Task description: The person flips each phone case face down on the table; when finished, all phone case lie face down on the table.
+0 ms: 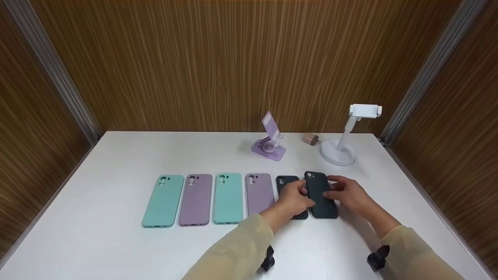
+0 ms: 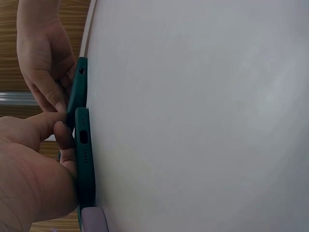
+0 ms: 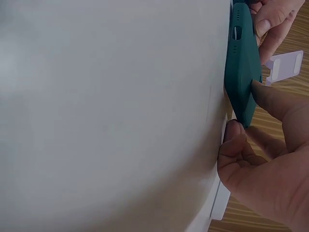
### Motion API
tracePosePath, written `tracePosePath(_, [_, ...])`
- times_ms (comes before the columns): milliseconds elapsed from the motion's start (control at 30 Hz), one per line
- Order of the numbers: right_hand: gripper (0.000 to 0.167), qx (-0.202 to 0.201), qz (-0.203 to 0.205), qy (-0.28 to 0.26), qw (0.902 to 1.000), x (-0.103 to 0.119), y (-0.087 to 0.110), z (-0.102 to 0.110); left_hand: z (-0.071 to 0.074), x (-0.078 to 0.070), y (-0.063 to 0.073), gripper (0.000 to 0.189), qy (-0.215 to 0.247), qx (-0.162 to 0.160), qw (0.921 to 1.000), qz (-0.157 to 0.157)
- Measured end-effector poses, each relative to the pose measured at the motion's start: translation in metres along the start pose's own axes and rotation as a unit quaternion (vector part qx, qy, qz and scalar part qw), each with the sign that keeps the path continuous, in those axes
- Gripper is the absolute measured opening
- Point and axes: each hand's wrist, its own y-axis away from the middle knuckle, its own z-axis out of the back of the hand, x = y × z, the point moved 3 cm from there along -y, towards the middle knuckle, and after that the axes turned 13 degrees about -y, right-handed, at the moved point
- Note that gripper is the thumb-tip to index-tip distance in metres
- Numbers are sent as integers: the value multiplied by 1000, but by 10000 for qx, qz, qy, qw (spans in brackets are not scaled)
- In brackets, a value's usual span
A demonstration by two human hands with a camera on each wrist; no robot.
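A dark green phone case [image 1: 321,208] at the right end of a row lies between my two hands. My right hand [image 1: 352,194] pinches its right edge, thumb on the back of the case. My left hand [image 1: 293,198] holds the left edge, its thumb tip on the case too. Beneath my left hand lies another dark green phone case [image 1: 287,180], partly hidden by it. In the right wrist view, the held case [image 3: 244,72] tilts, its right edge raised over my right fingertips. The left wrist view shows the neighbouring case [image 2: 85,166] by its port end.
Leftward along the white table [image 1: 97,241], the row continues with a purple case [image 1: 260,192], a mint case [image 1: 228,200], another purple case [image 1: 196,200] and another mint case [image 1: 163,202]. Behind stand a purple phone stand [image 1: 271,134], a charger plug [image 1: 310,139] and a white phone stand [image 1: 337,153].
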Motion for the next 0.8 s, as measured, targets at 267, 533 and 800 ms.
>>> tracePosePath(267, [71, -53, -7, 99, 9999, -1, -1, -4, 1, 2, 0, 66, -84, -42, 9999, 137])
tracePosePath(533, [70, -112, 45, 318, 9994, 5, -10, 0, 28, -12, -4, 62, 358, -19, 9992, 151])
tracePosePath(800, [67, -390, 455, 532, 9968, 15, -9, 23, 118, -21, 7, 64, 42, -14, 9982, -594])
